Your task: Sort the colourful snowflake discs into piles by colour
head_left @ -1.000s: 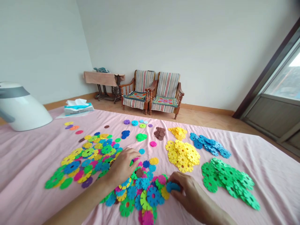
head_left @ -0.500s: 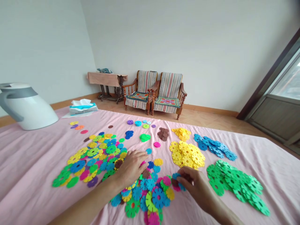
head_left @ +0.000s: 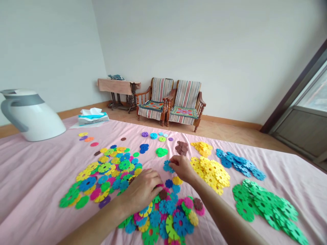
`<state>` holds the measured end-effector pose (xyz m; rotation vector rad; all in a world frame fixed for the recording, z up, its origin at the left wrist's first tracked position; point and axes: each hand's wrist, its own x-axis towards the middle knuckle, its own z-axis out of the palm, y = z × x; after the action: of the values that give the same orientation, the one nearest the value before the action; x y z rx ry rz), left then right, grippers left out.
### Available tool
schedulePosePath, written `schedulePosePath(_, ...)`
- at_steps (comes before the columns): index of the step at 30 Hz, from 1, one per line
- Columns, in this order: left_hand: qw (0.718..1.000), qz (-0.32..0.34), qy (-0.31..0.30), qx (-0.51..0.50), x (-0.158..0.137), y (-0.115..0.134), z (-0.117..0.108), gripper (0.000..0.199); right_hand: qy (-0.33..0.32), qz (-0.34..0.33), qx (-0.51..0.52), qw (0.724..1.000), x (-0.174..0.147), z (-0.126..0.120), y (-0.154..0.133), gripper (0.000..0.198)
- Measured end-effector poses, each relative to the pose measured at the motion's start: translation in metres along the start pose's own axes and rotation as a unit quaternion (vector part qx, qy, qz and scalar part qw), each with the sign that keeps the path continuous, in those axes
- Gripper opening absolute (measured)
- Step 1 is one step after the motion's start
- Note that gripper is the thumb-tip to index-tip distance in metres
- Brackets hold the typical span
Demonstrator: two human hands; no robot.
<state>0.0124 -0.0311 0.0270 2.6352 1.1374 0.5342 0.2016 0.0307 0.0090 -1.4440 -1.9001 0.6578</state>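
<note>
Pinched between the fingertips of my right hand (head_left: pixel 182 167) is a blue flower-shaped plastic disc (head_left: pixel 168 166), low over the cloth, left of the large yellow disc heap (head_left: pixel 211 173). I cannot tell whether it rests on another blue disc beneath. My left hand (head_left: pixel 143 190) lies curled over the mixed pile of coloured discs (head_left: pixel 104 167), palm down. A pink disc edge (head_left: pixel 159 185) shows between its thumb and forefinger; the palm hides the rest. Beside the thumb lies a brown disc (head_left: pixel 162 194). More mixed discs (head_left: pixel 180 223) spread between my forearms.
Sorted heaps lie to the right: blue (head_left: pixel 240 162), green (head_left: pixel 268 204), small yellow (head_left: pixel 202 148), brown (head_left: pixel 181 147). Small green (head_left: pixel 161 152) and dark blue (head_left: pixel 144 148) heaps sit mid-table. A white jug (head_left: pixel 38 117) and a tissue box (head_left: pixel 93 117) stand at left on the pink cloth (head_left: pixel 33 170).
My right hand has carried the blue disc away from the near right of the pile, up and left to mid-table. My left hand has curled its fingers more. The view has shifted slightly.
</note>
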Motion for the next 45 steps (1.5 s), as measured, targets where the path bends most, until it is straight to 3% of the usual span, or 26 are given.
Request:
schedulePosePath(4, 1.0, -0.003, -0.008, 0.015, -0.002, 0.001, -0.003, 0.016, -0.01, -0.003, -0.007, 1.0, 0.01, 0.011, -0.004, 0.012)
schedulePosePath(8, 1.0, 0.005, -0.009, 0.021, -0.002, 0.003, -0.005, 0.018, 0.006, -0.006, -0.02, 1.0, 0.003, 0.001, -0.003, 0.017)
schedulePosePath(14, 1.0, 0.007, -0.008, 0.022, -0.003, 0.005, -0.005, 0.018, -0.016, -0.01, -0.044, 0.999, -0.041, -0.023, 0.003, 0.013)
schedulePosePath(18, 1.0, 0.003, -0.015, 0.028, -0.003, 0.004, -0.005, 0.019, -0.031, -0.004, -0.1, 0.994, -0.074, -0.019, 0.003, 0.004)
schedulePosePath(22, 0.999, 0.014, -0.021, 0.036, -0.004, 0.003, -0.005, 0.018, 0.001, 0.016, -0.139, 0.99, -0.085, -0.01, 0.001, 0.012)
schedulePosePath(29, 0.999, 0.008, -0.021, 0.031, -0.003, 0.002, -0.005, 0.017, -0.009, 0.029, -0.094, 0.995, -0.079, -0.004, 0.006, 0.013)
schedulePosePath(34, 1.0, 0.004, -0.004, 0.021, -0.002, 0.0, -0.003, 0.019, -0.029, 0.06, -0.007, 0.998, -0.071, -0.012, 0.006, 0.008)
schedulePosePath(37, 1.0, 0.003, 0.002, 0.021, -0.001, -0.002, -0.002, 0.019, -0.001, 0.046, 0.036, 0.998, -0.056, -0.013, 0.001, 0.003)
schedulePosePath(45, 1.0, -0.007, 0.006, 0.012, -0.002, -0.004, 0.0, 0.017, 0.06, 0.038, 0.006, 0.997, -0.01, 0.013, -0.012, 0.006)
